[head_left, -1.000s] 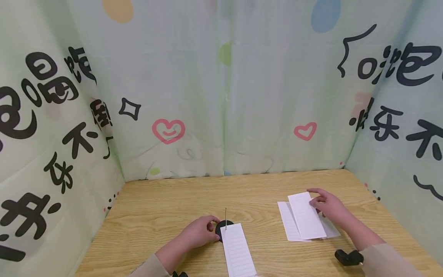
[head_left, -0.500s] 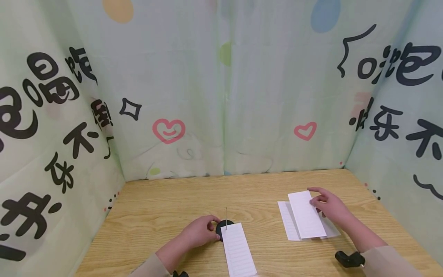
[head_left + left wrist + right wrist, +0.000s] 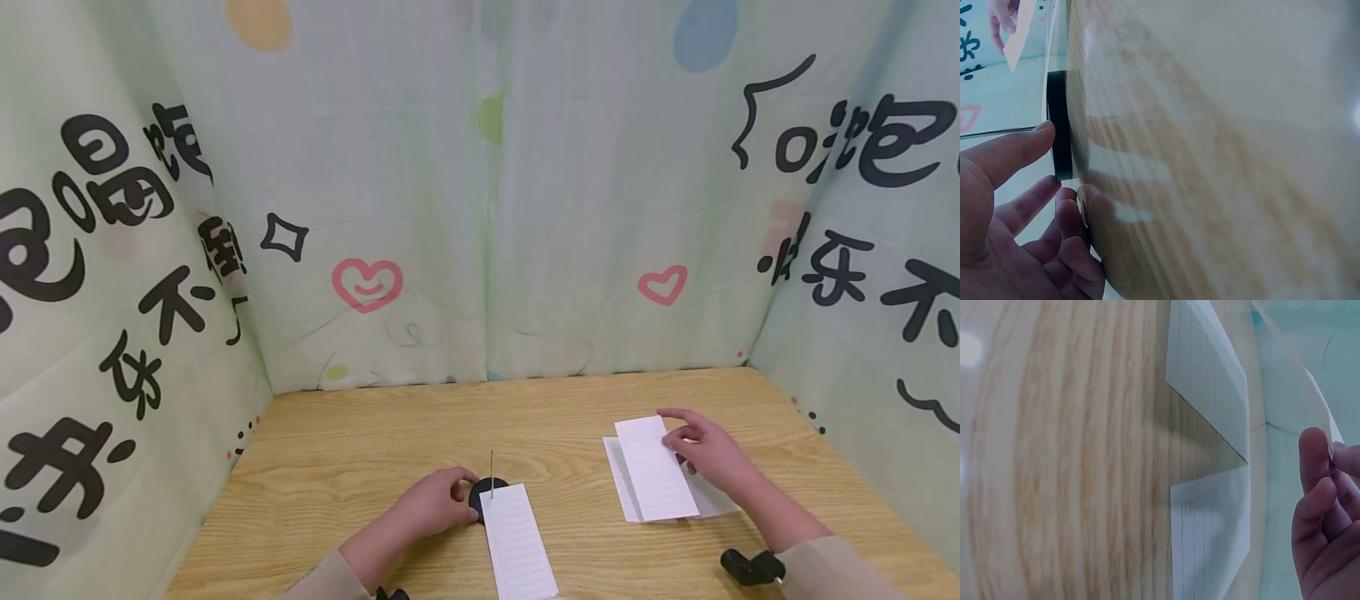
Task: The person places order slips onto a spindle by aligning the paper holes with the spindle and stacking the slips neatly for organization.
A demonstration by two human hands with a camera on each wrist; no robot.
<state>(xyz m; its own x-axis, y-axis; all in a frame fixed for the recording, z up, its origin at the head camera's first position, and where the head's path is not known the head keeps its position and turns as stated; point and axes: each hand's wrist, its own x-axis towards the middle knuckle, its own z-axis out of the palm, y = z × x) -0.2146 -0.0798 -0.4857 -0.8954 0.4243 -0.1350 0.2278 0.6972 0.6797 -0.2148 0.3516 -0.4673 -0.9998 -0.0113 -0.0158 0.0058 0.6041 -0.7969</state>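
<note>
My left hand [image 3: 433,502] holds the rim of a receipt spike's round black base [image 3: 477,493], thumb and forefinger at its edge. The thin metal rod [image 3: 492,468] stands upright, and a lined paper slip [image 3: 517,542] is on it at one end, stretching toward the front of the table. On the right, my right hand [image 3: 708,452] pinches a lined slip [image 3: 651,468] by its right edge between thumb and fingers. That slip is raised over other lined slips [image 3: 1210,544] lying on the table, partly hiding them in the head view.
The wooden table [image 3: 360,425] is bordered at the back and sides by a pale curtain [image 3: 420,183] with black lettering and pink hearts. A black device [image 3: 752,567] sits at the right wrist.
The pinched slip and my right hand have shifted slightly left over the lying slips. My left hand and the receipt spike have stayed in place.
</note>
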